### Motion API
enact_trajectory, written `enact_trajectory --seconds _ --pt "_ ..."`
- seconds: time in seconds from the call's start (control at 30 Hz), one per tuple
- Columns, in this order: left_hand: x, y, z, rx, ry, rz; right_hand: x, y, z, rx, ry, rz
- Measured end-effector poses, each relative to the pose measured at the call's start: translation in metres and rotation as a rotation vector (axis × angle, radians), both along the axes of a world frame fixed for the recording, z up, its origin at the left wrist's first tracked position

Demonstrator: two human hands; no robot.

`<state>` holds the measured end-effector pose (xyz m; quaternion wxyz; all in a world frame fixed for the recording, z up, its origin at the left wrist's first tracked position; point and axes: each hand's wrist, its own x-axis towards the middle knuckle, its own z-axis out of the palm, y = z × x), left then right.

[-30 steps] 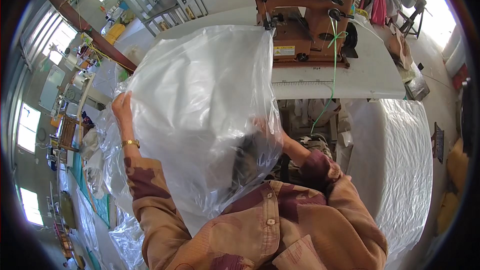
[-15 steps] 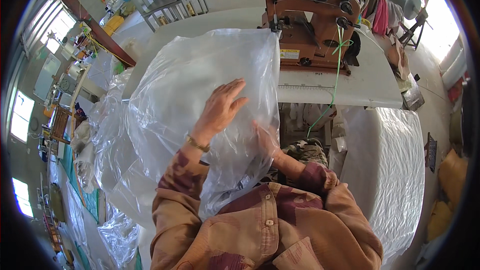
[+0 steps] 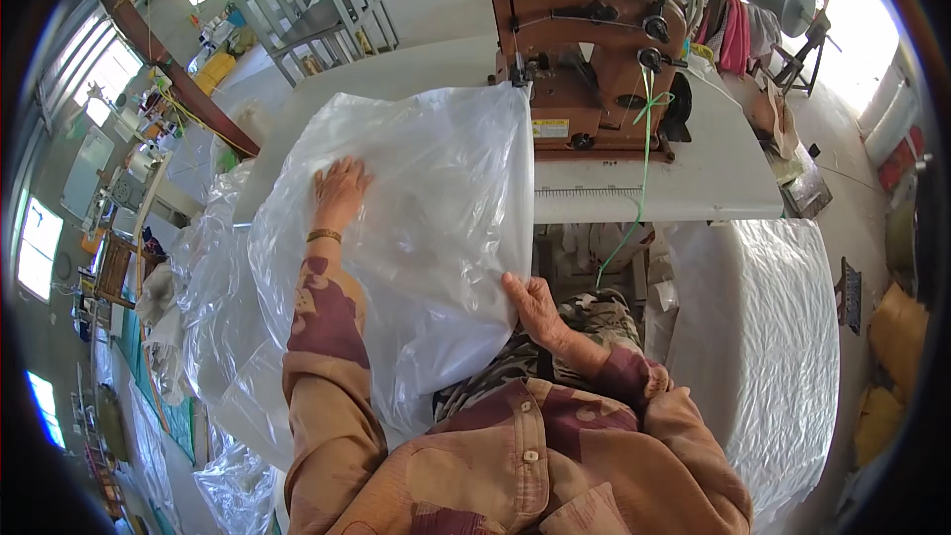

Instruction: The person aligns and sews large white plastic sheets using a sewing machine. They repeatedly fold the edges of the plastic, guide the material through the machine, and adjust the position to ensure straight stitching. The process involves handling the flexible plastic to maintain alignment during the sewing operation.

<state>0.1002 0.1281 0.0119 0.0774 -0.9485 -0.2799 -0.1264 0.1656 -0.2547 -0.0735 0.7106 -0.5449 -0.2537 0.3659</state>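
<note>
A clear plastic sheet [image 3: 426, 198] lies over the left part of the pale sewing table and hangs down across my lap. Its far right corner reaches the needle area of a brown sewing machine [image 3: 584, 59]. My left hand [image 3: 342, 186] rests flat on the sheet's left part, fingers stretched forward. Near the table's front edge, my right hand [image 3: 540, 309] pinches the sheet's right edge between thumb and fingers. Green thread [image 3: 649, 129] runs from the machine down past the front of the table.
The pale table [image 3: 693, 196] carries a ruler strip along its front. To my right stands a thick stack of white plastic sheeting [image 3: 783, 337]. More crumpled clear plastic [image 3: 213, 287] hangs at the left. Behind the table is a grey metal rack [image 3: 312, 20].
My left hand has moved left and come down flat on the sheet. My right hand, formerly under the plastic, now grips its right edge from outside.
</note>
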Motion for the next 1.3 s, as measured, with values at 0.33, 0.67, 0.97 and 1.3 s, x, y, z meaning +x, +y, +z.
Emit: enact_trajectory --seconds 0.33,0.67,0.97,1.3 --pt "0.004 -0.259 0.035 -0.155 -0.364 -0.475 -0.011 -0.009 0.005 -0.086 -0.091 -0.069" --pt "-0.019 -0.288 0.049 -0.284 -0.332 -0.582 -0.032 -0.014 0.026 0.059 -0.094 -0.172" --pt "-0.014 -0.283 0.024 -0.357 -0.325 -0.457 -0.035 -0.005 0.0 0.012 -0.24 -0.259" --pt "-0.022 -0.293 0.06 -0.168 -0.263 -0.637 -0.038 -0.029 0.049 -0.017 -0.651 -0.259"
